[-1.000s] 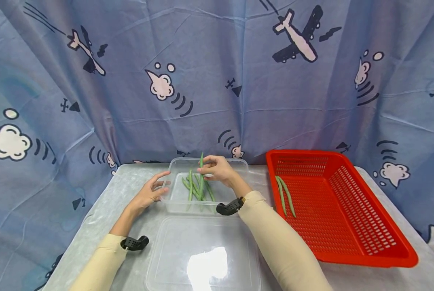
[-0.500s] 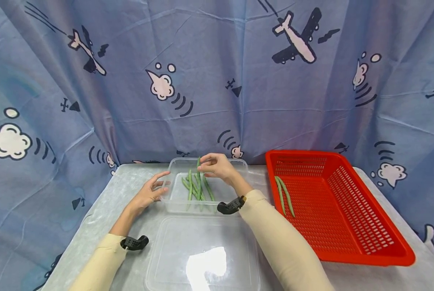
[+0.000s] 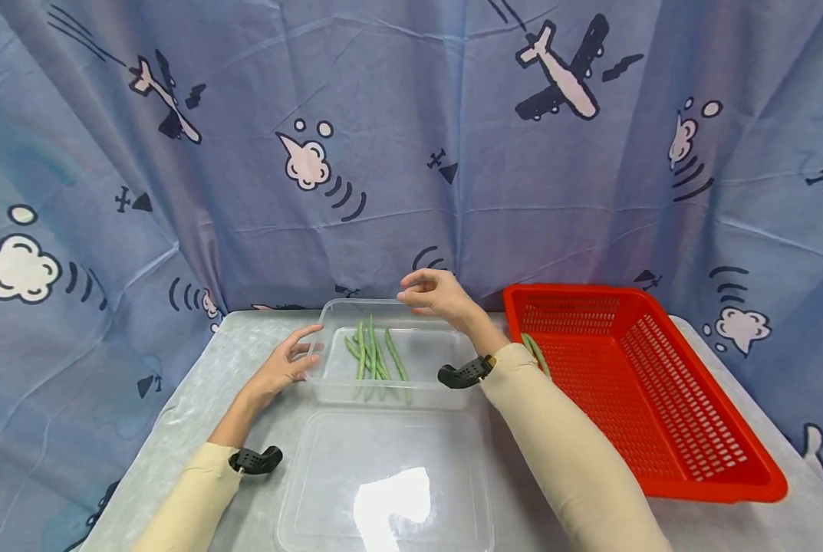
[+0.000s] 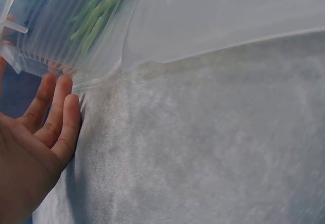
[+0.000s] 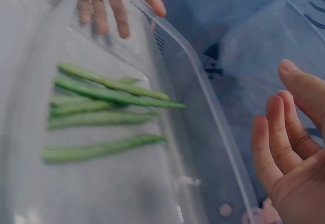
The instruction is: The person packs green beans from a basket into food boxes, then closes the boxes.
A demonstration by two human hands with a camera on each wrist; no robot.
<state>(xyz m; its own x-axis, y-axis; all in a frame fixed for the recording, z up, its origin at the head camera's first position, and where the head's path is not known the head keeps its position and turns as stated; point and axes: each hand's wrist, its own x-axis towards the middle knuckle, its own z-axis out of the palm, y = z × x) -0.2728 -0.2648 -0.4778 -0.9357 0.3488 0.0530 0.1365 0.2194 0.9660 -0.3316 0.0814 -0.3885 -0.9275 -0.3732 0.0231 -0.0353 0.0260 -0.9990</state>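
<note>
Several green beans (image 3: 372,354) lie in a clear plastic container (image 3: 383,305), most pointing away from me, some crossing. My left hand (image 3: 281,369) rests at the container's left side with fingers spread; the left wrist view has its fingertips (image 4: 71,104) right by the wall. Above the container's back right rim is my right hand (image 3: 442,295), holding nothing, its fingers loosely bent. In the right wrist view that hand (image 5: 294,137) is outside the rim, with the beans (image 5: 111,94) inside. A flat clear lid (image 3: 328,491) lies in front of the container.
A red perforated plastic basket (image 3: 577,289) stands on the right of the table, with green beans (image 3: 537,354) along its left side, partly hidden by my right sleeve (image 3: 556,437). Behind the table hangs a blue patterned curtain (image 3: 383,100).
My right hand has lowered a green bean into the container, let go of it and moved up and to the right. My left hand has stayed in place.
</note>
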